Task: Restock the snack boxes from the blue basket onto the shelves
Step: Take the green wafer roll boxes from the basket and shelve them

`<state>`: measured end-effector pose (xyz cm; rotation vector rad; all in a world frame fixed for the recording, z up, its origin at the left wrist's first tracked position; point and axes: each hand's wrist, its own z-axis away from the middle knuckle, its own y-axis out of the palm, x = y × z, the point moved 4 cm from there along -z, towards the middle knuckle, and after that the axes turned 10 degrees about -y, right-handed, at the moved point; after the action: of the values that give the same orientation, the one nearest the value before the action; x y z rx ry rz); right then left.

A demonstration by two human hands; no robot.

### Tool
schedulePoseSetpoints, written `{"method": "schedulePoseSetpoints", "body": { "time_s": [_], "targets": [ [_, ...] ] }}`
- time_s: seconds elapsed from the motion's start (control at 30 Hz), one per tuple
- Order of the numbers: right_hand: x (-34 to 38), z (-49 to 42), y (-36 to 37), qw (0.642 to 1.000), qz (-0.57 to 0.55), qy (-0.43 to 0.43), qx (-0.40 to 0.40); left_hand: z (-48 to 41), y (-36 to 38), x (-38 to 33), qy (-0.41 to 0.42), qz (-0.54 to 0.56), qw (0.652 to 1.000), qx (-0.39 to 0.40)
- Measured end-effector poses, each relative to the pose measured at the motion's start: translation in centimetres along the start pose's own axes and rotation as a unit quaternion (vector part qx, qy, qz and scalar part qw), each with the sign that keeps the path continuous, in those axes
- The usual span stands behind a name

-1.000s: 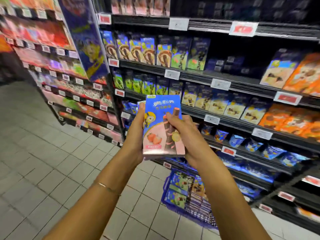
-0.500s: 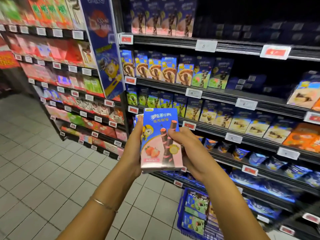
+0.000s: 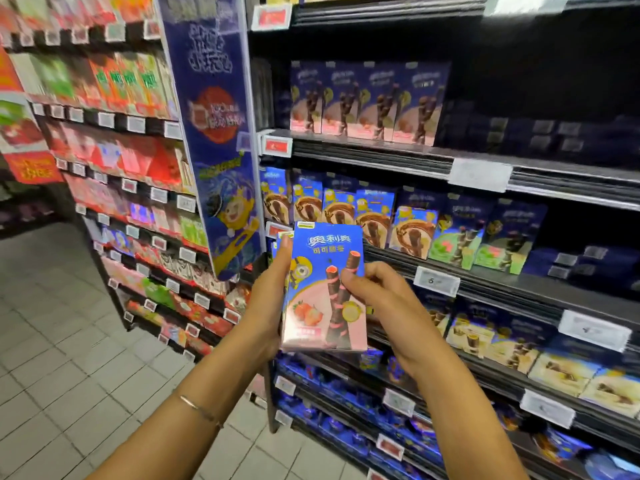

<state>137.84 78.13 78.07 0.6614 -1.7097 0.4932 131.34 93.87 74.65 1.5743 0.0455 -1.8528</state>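
Since the earlier frame the view had tilted upward. The blue basket had dropped out of sight below, and a higher shelf had come into view, while the box stayed raised in both hands.

Far left stood blurred shelving (image 3: 114, 133) of red and green packs above a tiled floor (image 3: 69, 341), then a tall blue banner (image 3: 214, 133) at the end of the rack. The left hand (image 3: 270, 306), a thin bracelet (image 3: 201, 408) on its wrist, had its grip closed along the left long edge of the snack box (image 3: 322, 296), palm under the lower corner and a digit running up the side. Slivers of blue card behind that edge suggested more boxes stacked there, though how many could not be told. The box stood upright and face-on in mid-air in front of the shelves, touching none of them. The right hand (image 3: 388, 306) closed its grip from the other side, thumb on the printed face and fingers curled behind.

Up and to the right, a matching row of pink boxes (image 3: 367, 102) stood on the upper shelf (image 3: 363, 150), with shadowed space beside it.

The carton looked light, made of thin glossy card that was stiff at its edges but easy to dent on the faces. The wafer rolls inside were probably brittle. The long side edges seemed the best hold, with little squeeze.
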Motion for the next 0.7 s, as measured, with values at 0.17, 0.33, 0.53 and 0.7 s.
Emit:
{"method": "schedulePoseSetpoints", "body": {
  "time_s": [0.17,0.33,0.53,0.7],
  "targets": [
    [-1.4,-6.1,1.9,1.0,-0.022,0.007,0.011,-5.3,-2.2,-3.7,0.01,0.001,1.0,-0.001],
    [-0.9,-12.1,4.4,0.999,-0.025,-0.015,-0.021,-10.1,-4.0,-7.5,0.007,0.046,0.996,0.079],
    [0.5,-17.7,6.9,0.995,-0.013,-0.061,-0.078,-15.2,-5.6,-11.7,0.009,0.07,0.987,0.146],
    [2.9,-21.7,8.1,0.989,-0.015,-0.12,-0.09,-18.1,-5.9,-14.5,0.009,0.026,0.994,0.11]
  ]
}}
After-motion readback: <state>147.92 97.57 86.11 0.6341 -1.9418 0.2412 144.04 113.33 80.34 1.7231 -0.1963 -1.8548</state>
